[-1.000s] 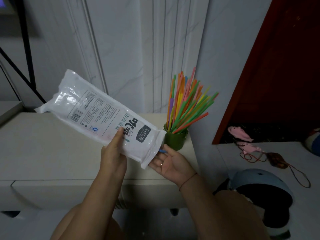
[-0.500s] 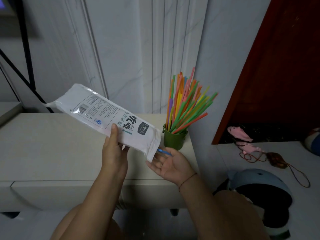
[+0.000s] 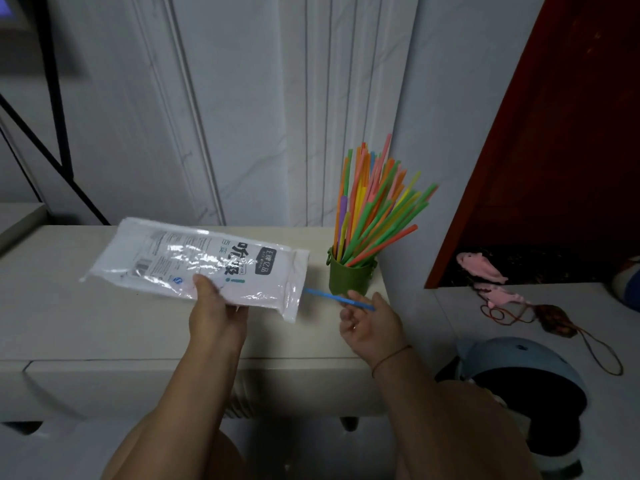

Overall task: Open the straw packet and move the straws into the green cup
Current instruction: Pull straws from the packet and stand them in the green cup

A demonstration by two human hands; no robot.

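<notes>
Your left hand grips the white crinkly plastic straw packet from beneath, thumb on top. It's held over the cream cabinet top, open end facing right. Your right hand, apart from the left, pinches the thin blue plastic straw poking out of that end, just beside the small green plastic cup. The straw is likely feather-light, smooth and kinks if squeezed, so hold its free end lightly and pull straight. The packet film looks limp and slick; grip it mid-body. The fanned bunch of coloured straws crowds the cup mouth and leans right, so the cup may tip. Pink fish toys and a pale blue helmet lie further right, well apart
</notes>
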